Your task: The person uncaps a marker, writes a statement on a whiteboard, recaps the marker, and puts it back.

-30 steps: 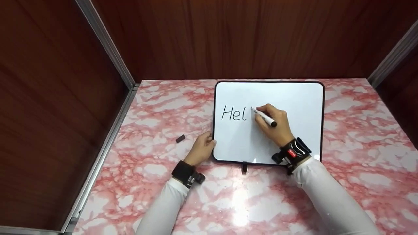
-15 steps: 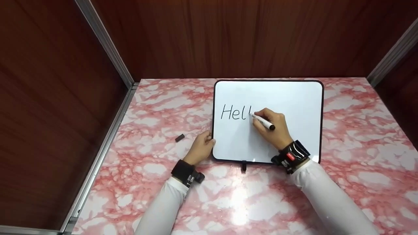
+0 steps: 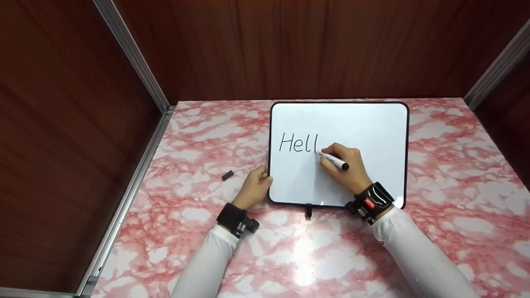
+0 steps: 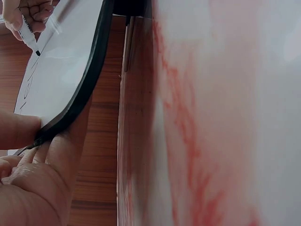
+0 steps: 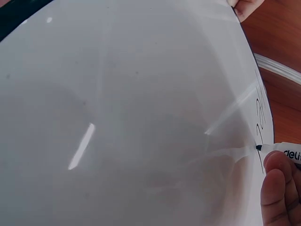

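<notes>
A whiteboard (image 3: 298,178) with a dark frame is tilted up on the table, and "Hell" stands in black letters on its left half. My right hand (image 3: 345,165) pinches a white whiteboard marker (image 3: 333,160) with a black end. Its dark tip touches the board at the foot of the last "l"; the right wrist view shows the marker (image 5: 282,149) at the writing too. At the board's lower left edge my left hand (image 3: 254,188) grips the frame, thumb (image 4: 21,131) on the front face and fingers behind it.
A small black marker cap (image 3: 227,175) lies on the pink marbled table (image 3: 194,244), left of my left hand. Below the board's bottom edge a short black stand foot (image 3: 309,211) sticks out. Brown wood panels (image 3: 265,49) rise behind and beside the table.
My right hand has drawn the marker downward, leaving the second "l" stroke after "Hel". My left hand keeps its grip on the board's edge.
</notes>
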Motion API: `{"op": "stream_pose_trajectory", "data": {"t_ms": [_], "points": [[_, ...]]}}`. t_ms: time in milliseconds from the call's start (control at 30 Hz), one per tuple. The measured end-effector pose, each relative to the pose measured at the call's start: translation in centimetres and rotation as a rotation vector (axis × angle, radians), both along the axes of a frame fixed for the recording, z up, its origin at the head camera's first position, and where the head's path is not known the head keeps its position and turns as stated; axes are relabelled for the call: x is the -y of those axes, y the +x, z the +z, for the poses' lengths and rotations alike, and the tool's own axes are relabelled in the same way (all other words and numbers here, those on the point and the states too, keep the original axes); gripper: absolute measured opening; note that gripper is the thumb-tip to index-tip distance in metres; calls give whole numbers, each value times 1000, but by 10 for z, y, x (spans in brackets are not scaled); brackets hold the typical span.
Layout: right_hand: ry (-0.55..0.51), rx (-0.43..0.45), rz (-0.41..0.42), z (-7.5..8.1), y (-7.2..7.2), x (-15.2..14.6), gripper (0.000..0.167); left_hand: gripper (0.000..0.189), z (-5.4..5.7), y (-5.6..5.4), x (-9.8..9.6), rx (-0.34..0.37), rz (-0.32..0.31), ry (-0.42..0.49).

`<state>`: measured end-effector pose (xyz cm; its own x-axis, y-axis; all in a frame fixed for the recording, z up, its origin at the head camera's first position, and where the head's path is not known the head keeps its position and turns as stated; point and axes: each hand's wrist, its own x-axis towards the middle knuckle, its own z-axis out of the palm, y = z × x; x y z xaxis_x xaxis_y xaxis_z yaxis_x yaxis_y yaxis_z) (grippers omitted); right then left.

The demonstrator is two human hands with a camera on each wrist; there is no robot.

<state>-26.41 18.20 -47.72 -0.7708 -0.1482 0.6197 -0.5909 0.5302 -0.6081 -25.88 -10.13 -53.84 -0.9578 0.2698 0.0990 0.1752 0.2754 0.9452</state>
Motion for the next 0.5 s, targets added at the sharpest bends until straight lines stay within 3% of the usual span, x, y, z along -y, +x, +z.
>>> {"op": "stream_pose_trajectory", "data": {"t_ms": [500], "points": [[-8,-6,-35,2,1,-6,7,20,3,1,0,15,10,-19]]}}
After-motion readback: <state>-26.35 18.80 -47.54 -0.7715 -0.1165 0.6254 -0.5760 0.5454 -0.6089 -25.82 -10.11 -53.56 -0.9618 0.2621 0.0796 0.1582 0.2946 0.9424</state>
